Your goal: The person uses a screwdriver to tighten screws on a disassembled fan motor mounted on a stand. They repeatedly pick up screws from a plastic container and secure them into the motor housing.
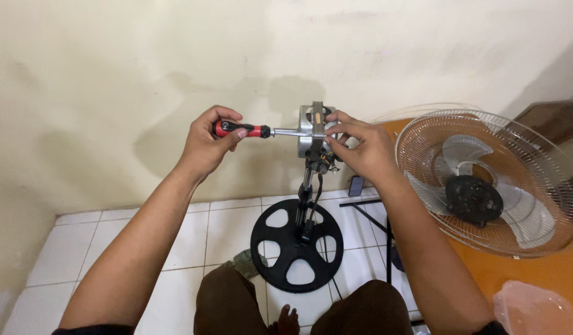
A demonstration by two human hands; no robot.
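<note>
Screwdriver (240,129): one, left hand (207,144) grip closed; right hand (364,149) grips one motor (311,127) (bare).

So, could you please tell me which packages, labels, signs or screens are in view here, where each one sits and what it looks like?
Possible screen: a small dark rectangular object, perhaps a phone, on the tiled floor below the right hand; too small to be sure.
Possible package: a clear, crumpled plastic bag on the orange table, bottom right corner.
No labels or signs can be made out.
</note>
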